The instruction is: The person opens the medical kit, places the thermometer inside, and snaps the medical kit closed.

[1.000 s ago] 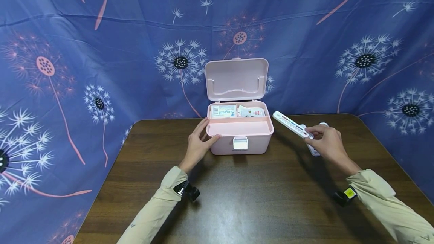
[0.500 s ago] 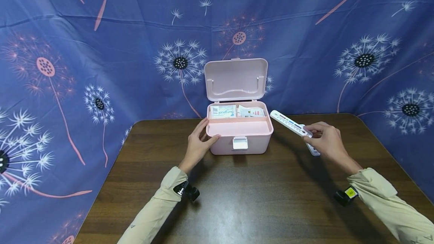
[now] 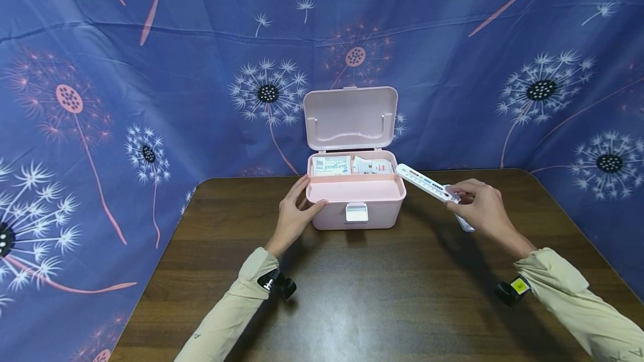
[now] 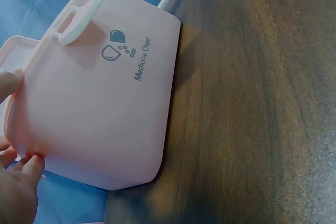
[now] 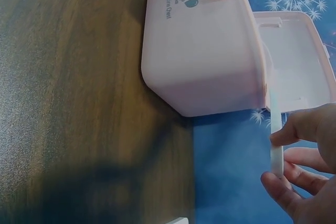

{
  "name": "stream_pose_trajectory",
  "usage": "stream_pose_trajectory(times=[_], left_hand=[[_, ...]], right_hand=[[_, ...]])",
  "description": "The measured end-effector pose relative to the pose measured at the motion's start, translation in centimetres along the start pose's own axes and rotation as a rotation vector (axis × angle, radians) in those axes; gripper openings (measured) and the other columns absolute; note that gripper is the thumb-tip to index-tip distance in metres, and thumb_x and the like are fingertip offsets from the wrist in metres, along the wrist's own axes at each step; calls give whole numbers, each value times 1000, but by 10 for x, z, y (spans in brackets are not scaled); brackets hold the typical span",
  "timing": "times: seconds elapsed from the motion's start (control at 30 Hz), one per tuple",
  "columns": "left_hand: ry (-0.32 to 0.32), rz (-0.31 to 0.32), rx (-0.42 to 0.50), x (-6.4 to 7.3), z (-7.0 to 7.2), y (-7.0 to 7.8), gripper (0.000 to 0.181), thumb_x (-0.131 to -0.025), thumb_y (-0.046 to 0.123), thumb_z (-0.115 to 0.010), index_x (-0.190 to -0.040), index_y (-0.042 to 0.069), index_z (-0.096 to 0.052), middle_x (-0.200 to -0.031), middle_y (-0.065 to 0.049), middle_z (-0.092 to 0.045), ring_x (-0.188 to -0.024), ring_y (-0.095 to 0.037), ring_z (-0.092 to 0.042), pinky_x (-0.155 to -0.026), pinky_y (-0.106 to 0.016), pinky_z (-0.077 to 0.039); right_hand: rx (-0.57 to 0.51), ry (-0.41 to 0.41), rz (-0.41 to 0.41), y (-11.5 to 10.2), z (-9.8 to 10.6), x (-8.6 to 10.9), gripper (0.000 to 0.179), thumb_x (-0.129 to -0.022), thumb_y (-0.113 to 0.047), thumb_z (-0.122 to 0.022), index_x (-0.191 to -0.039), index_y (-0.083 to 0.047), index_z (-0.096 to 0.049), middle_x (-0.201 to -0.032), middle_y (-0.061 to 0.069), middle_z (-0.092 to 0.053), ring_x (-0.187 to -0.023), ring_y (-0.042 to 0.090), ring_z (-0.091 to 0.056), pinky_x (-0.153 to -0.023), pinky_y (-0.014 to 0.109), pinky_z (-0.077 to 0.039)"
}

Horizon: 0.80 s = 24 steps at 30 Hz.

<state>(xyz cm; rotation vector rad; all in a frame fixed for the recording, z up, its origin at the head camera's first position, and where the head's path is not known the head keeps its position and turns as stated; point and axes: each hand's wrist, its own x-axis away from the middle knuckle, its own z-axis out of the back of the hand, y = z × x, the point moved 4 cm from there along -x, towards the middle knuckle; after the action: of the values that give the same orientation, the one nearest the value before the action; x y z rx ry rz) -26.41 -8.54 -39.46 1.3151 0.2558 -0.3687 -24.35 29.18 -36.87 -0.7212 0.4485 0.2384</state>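
Note:
A pink medicine chest [image 3: 374, 218] stands on the table with its lid [image 3: 352, 119] raised. My left hand [image 3: 293, 215] holds its front left corner, thumb at the front rim and fingers along the side. In my right hand [image 3: 482, 210] I pinch one end of a slim white case [image 3: 425, 181] with printed marks and a few coloured spots. Its far end overlaps the chest's right rim in the head view. The right wrist view shows the white case [image 5: 276, 129] edge-on between thumb and fingers.
A packet lettered Surgical [image 3: 331, 165] and another small packet [image 3: 372, 166] fill the chest's rear compartments, behind a bare pink front tray [image 3: 352, 190]. A second white item [image 3: 465, 224] lies on the table [image 3: 352, 295], partly hidden by my right hand. A blue patterned cloth [image 3: 201, 99] hangs behind.
My right hand has shifted a little left, bringing the white case's far end from beside the chest to its right rim. The left hand and the chest have stayed put.

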Motion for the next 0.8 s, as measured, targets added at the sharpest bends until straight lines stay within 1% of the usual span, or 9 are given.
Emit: stream_pose_trajectory(times=[0.1, 0.2, 0.37, 0.5, 0.6, 0.7, 0.8], left_hand=[[-1, 1, -4, 0, 0, 1, 67, -80, 8, -76, -135, -11, -43, -145, -24, -36, -132, -35, -38, -102, -45, -41], [0, 1, 1, 0, 0, -1, 67, -80, 8, -76, -135, -11, -43, -146, -24, -35, -132, -34, -38, -102, -45, -40], [1, 2, 10, 0, 0, -2, 67, -80, 8, -76, -135, -11, -43, -146, -24, -35, -132, -34, -37, -102, -44, -40], [1, 5, 5, 0, 1, 0, 67, -80, 9, -76, -136, -10, -43, -146, -23, -36, -132, -33, -38, -102, -45, -41], [0, 8, 2, 1, 1, 0, 67, -80, 9, -76, -136, -10, -43, -146, -22, -36, -132, -33, -38, -101, -45, -41], [-1, 9, 1, 1, 1, 0, 67, -81, 9, -76, -136, -10, -43, -146, -22, -36, -132, -32, -38, -101, -45, -41], [-2, 9, 4, 1, 1, 0, 67, -81, 9, -76, -136, -10, -43, -146, -23, -36, -132, -33, -38, -102, -48, -40]], right_hand=[[-1, -6, 7, -1, -1, -1, 27, -65, 5, -78, -92, 5, -72, -88, 16, -65, -68, 10, -63, -58, 4, -47], [2, -15, 18, -4, -2, -2, 27, -66, 4, -77, -92, 4, -72, -87, 15, -66, -67, 9, -62, -58, 5, -47], [22, -23, 45, -9, -2, -2, 25, -67, 4, -75, -92, 3, -73, -86, 13, -66, -67, 15, -60, -58, 5, -46], [23, -30, 49, -11, -3, -3, 24, -68, 4, -74, -92, 3, -73, -86, 13, -66, -68, 19, -59, -58, 4, -44], [22, -41, 52, -13, -3, -3, 24, -68, 4, -74, -92, 2, -73, -86, 12, -66, -68, 22, -60, -57, 6, -45], [21, -53, 55, -15, -3, -4, 24, -69, 3, -74, -92, 1, -73, -86, 12, -66, -68, 24, -60, -56, 6, -45], [14, -62, 59, -17, -3, -5, 23, -69, 2, -74, -93, 1, -73, -87, 12, -66, -68, 24, -61, -57, 5, -44]])
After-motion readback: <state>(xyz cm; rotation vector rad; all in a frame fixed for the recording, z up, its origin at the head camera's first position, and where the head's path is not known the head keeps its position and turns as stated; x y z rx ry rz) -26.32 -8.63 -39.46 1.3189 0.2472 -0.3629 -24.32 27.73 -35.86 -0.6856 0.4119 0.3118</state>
